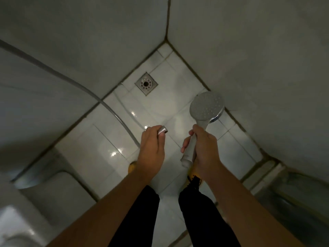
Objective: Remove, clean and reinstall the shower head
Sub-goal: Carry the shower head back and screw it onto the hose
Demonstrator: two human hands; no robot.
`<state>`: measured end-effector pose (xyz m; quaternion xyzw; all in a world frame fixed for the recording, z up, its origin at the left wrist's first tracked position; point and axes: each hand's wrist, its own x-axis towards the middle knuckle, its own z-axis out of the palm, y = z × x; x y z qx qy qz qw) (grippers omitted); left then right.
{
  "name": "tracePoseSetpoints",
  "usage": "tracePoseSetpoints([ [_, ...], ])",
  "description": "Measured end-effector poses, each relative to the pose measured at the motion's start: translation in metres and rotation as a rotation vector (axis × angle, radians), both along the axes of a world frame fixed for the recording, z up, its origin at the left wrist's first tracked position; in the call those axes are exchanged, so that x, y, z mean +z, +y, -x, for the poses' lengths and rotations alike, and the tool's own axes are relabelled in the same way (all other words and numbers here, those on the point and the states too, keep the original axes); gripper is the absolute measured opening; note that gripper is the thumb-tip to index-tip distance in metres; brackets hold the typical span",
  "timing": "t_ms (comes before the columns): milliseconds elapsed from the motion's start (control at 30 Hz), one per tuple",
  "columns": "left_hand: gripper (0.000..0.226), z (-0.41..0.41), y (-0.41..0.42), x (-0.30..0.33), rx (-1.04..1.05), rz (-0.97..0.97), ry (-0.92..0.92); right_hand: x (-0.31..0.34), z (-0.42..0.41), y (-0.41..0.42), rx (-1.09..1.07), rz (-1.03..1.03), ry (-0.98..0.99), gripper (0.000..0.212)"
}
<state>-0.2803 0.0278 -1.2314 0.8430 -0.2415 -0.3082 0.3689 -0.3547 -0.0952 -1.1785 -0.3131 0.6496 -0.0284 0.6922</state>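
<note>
You're standing in a tight tiled shower corner, looking straight down. Your right hand (203, 148) has its fingers (186, 142) wrapped round the handle of the shower head (206, 107), which is off its hose: round spray face tilted up toward you, handle running down through your fist with the bare open end sticking out below. Your left hand (151, 148) pinches the metal hose nut (162, 130) between thumb and curled fingers, and the grey hose (114, 114) runs from that hand up and left across the floor and along the wall. The nut and the shower head's open end are apart, not joined. Floor (110, 139) is glossy white tile with dark grout lines, wet-looking glare spots near the hose. A square metal drain (146, 83) sits in the floor near the far corner, beyond both hands. Walls (258, 50) are pale grey-white tile meeting at a dark grout seam above the drain. A white toilet (26, 202) is at lower left, blurred. Your black trousers (201, 220) and yellow footwear (195, 174) show under your forearms. Light is dim, edges soft.
</note>
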Motion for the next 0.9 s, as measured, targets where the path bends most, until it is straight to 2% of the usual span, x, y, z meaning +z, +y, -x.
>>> tracePoseSetpoints([
  [167, 0.022, -0.011, -0.004, 0.125, 0.074, 0.125, 0.046, 0.101, -0.015, -0.008, -0.192, -0.112, -0.174, 0.024],
  [400, 0.036, -0.005, -0.003, 0.264, 0.077, 0.176, 0.057, 0.23, -0.021, -0.007, -0.291, -0.175, -0.304, 0.024],
  [533, 0.043, 0.004, -0.001, 0.327, 0.035, 0.22, 0.12, 0.291, -0.021, -0.005, -0.289, -0.168, -0.362, 0.022],
  [700, 0.042, 0.009, 0.005, 0.4, -0.041, 0.257, 0.067, 0.365, -0.02, -0.003, -0.322, -0.156, -0.456, 0.02],
  [900, 0.037, 0.02, 0.014, 0.476, 0.019, 0.266, 0.135, 0.434, -0.007, 0.0, -0.327, -0.13, -0.529, 0.02],
])
